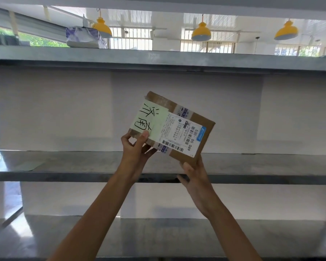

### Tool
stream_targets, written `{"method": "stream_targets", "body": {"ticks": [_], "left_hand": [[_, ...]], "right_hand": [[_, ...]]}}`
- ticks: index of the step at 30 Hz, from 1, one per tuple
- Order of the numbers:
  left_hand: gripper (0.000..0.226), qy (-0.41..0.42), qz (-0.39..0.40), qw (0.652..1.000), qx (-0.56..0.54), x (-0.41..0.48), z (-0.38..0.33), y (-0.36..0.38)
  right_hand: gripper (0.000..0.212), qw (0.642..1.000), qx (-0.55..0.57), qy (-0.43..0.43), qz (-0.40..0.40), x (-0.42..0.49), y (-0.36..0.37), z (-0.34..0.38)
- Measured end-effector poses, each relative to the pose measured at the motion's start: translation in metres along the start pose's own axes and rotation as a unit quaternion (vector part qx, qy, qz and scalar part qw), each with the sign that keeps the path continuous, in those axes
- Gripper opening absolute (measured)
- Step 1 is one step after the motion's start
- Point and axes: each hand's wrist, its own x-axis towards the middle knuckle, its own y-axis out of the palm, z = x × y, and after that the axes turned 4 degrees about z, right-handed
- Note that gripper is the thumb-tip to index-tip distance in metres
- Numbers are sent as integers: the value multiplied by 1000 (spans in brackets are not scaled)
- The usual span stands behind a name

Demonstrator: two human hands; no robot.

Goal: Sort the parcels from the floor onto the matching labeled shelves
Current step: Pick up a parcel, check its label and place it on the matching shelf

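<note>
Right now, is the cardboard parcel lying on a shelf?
No, the left hand and right hand hold the parcel up, tilted, in front of the shelves.

Both bare arms reach up and forward, the left hand (pixel 135 147) pinching the lower left corner of the box (pixel 172 127), thumb in front and fingers behind, the right hand (pixel 194 176) gripping its bottom corner from below.

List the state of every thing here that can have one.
cardboard parcel: taped shut, tilted, held in the air.
left hand: pinches the parcel's left corner.
right hand: grips the parcel's lower corner.
green note: stuck on the parcel's face.
white package: lying on the top shelf.
</note>
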Motion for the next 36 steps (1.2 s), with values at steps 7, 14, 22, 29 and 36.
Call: {"method": "stream_targets", "body": {"ticks": [7, 14, 22, 29, 36], "left_hand": [[58, -41, -7, 995, 90, -12, 9, -9], [48, -35, -16, 990, 135, -13, 16, -20], [55, -14, -26, 991, 132, -17, 30, -1], [79, -71, 41, 984, 159, -28, 38, 13], [101, -31, 60, 949, 307, -25, 14, 10]], "right_hand": [[73, 994, 66, -50, -72, 5, -15, 9], [73, 996, 43, -44, -71, 1, -27, 6], [78, 976, 197, -20, -95, -9, -7, -10], [69, 977, 168, -83, -100, -1, -4, 7], [64, 982, 101, -49, -152, 6, -29, 14]]}}
